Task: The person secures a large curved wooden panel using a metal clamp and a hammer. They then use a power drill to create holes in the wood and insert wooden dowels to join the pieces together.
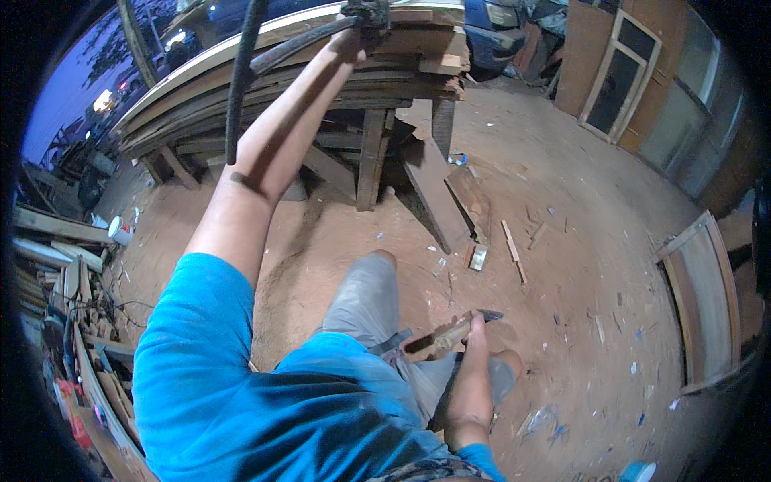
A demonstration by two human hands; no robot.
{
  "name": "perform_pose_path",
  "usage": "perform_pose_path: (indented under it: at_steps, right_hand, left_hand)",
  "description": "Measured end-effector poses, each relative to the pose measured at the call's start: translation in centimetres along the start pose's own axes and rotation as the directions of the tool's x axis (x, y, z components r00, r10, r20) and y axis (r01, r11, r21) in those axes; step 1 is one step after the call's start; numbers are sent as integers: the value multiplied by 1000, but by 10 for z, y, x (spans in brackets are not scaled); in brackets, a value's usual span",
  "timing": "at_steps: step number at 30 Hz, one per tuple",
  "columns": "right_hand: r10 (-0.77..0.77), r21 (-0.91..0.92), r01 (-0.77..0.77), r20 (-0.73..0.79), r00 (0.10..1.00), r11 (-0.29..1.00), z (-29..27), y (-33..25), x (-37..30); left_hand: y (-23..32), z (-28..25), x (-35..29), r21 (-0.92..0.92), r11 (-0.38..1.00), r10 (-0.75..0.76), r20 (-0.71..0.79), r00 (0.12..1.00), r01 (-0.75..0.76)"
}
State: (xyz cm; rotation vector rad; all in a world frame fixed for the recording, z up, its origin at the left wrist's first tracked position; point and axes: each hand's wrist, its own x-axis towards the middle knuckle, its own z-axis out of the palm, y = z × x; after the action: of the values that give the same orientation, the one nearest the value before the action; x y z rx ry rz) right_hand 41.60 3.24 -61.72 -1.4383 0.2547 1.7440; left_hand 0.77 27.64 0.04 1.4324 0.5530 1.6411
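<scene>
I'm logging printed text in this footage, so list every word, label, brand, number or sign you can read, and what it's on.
None: no word, label, brand, number or sign can be read.
White tub on the left: any print is too small to read.
Small pale scrap by the boards: too blurred to read.
Car at the top: no readable marking.

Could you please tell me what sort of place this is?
Probably an outdoor woodworking yard: stacked boards on a timber stand, wood scraps on sandy ground, and a framed panel.
</scene>
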Motion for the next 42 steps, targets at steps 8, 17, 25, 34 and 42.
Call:
perform_pose_path:
  at_steps: [8,17,25,34,42]
  right_hand:
    - [-80,42,76,94,992,996,-19,6,3]
    - [-90,24,89,81,993,996,-24,8,3]
    - [-81,34,81,-23,996,996,-21,14,15]
    - [-44,51,44,-10,999,998,-12,14,8]
    - [-31,39,29,57,998,999,-13,16,26]
  left_hand:
    - [2,-11,-4,-58,998,12,26,1000,-10]
    - [-6,-17,9,-89,996,21,66,998,-15]
    - [-7,-22,24,-81,997,1,48,999,3]
    - [-8,-24,18,-36,999,-15,2,1000,15]
    - [-8,-21,21,14,1000,-19,-18,1000,19]
